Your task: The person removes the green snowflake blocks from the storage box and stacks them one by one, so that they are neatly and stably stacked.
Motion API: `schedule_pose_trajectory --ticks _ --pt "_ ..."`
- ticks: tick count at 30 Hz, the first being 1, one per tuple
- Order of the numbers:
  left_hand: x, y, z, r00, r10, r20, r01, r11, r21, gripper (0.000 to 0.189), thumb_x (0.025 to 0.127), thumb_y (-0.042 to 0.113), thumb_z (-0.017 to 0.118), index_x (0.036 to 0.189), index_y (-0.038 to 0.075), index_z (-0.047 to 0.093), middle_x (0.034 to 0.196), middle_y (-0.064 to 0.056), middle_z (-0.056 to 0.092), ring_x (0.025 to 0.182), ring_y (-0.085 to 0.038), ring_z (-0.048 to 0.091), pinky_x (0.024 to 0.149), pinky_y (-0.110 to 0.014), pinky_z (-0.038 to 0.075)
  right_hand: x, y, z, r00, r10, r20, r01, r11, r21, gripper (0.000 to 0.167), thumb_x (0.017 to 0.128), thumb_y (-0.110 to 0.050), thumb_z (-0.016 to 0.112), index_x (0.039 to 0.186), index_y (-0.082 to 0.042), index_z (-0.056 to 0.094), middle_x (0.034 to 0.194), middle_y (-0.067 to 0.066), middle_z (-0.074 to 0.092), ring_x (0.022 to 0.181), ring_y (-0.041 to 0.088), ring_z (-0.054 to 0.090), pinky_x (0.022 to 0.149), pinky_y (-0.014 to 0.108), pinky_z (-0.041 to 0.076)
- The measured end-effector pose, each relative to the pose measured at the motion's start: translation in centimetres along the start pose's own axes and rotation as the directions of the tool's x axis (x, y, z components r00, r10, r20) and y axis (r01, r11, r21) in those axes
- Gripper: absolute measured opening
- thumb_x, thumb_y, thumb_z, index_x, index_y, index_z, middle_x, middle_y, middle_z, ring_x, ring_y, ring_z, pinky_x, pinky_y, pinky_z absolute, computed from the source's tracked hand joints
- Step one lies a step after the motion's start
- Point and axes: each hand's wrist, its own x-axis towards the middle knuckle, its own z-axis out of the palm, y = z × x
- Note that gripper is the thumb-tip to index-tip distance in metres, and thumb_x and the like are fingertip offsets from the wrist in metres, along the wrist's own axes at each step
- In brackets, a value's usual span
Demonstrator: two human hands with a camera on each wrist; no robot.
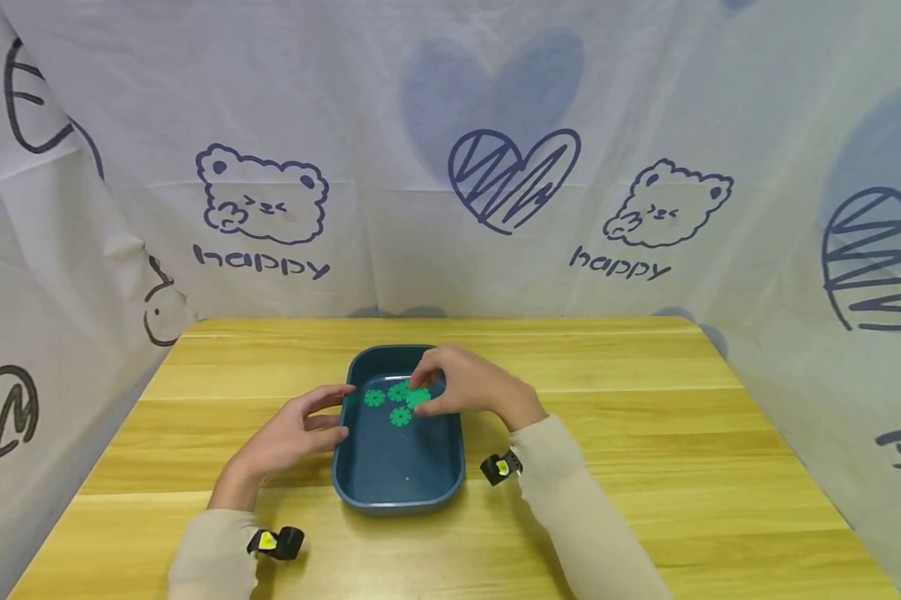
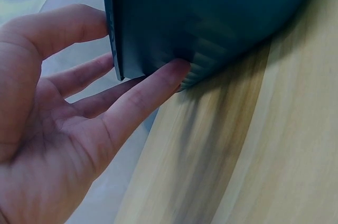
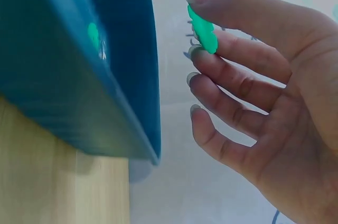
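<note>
A dark blue rectangular tray [image 1: 399, 468] stands on the table. Over its right side reaches my right hand [image 1: 471, 385], pinching a green flower-shaped disc [image 3: 204, 29] between thumb and fingers, above the tray rim. Loose discs of the same kind, such as one at the left [image 1: 374, 398] and one nearer me [image 1: 401, 417], lie on the tray floor. My left hand [image 1: 291, 433] is at the tray's left side, fingers extended. In the left wrist view its fingertips [image 2: 177, 71] rest against the outer wall [image 2: 211, 7].
The wood-grain table [image 1: 630, 467] extends around the tray on both sides. White cloth [image 1: 390, 225] printed with bears and hearts hangs behind and at the sides. A black wrist camera [image 1: 277, 543] is on the left sleeve, another [image 1: 500, 467] on the right.
</note>
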Motion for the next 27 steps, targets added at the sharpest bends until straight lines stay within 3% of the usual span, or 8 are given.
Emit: schedule_pose_trajectory --ticks 7,12,17,23,27 --pt "0.1 -0.1 0.1 1.0 0.003 0.002 -0.003 1.0 -0.021 0.065 0.099 0.009 0.066 0.157 0.001 0.036 0.159 -0.031 0.038 0.139 -0.052 0.05 0.094 -0.038 0.063 -2.3 1.2 -0.3 0.997 0.052 -0.064 -0.05 0.998 0.028 0.026 0.085 -0.025 0.085 0.108 -0.014 0.079 0.104 0.0 0.073 0.096 0.017 0.062 0.083 0.027 0.056" --pt "0.1 -0.2 0.0 1.0 0.0 0.006 0.0 1.0 -0.016 0.066 0.1 0.01 0.066 0.157 0.001 0.035 0.16 -0.03 0.037 0.14 -0.052 0.05 0.093 -0.037 0.063 -4.0 2.3 -0.4 0.99 0.087 -0.106 -0.081 0.995 0.063 0.022 0.085 -0.025 0.086 0.104 -0.016 0.079 0.101 -0.002 0.071 0.1 0.025 0.064 0.087 0.039 0.058" --pt "0.1 -0.1 -0.1 1.0 0.007 0.007 -0.007 1.0 -0.016 0.066 0.1 0.009 0.065 0.158 0.001 0.035 0.16 -0.031 0.036 0.14 -0.053 0.05 0.094 -0.036 0.063 -5.5 3.5 -0.6 0.981 0.11 -0.158 -0.101 0.993 0.065 0.024 0.086 -0.023 0.085 0.107 -0.015 0.077 0.101 -0.002 0.072 0.1 0.024 0.064 0.09 0.049 0.058" --pt "0.1 0.1 -0.2 1.0 -0.005 0.005 0.005 1.0 -0.002 0.065 0.1 0.01 0.065 0.158 0.002 0.035 0.161 -0.029 0.036 0.14 -0.052 0.05 0.096 -0.037 0.063 -6.9 4.9 -0.6 0.976 0.112 -0.187 -0.108 0.994 0.031 0.033 0.088 -0.022 0.082 0.117 -0.009 0.076 0.101 0.0 0.072 0.098 0.025 0.065 0.086 0.046 0.058" --pt "0.0 0.2 -0.1 1.0 -0.014 0.0 0.014 1.0 0.006 0.066 0.1 0.011 0.065 0.158 0.003 0.035 0.161 -0.029 0.037 0.14 -0.051 0.05 0.096 -0.039 0.062 -7.7 5.4 -0.6 0.973 0.125 -0.192 -0.118 0.992 0.049 0.028 0.088 -0.022 0.082 0.113 -0.009 0.077 0.099 0.001 0.071 0.098 0.027 0.065 0.087 0.046 0.058"
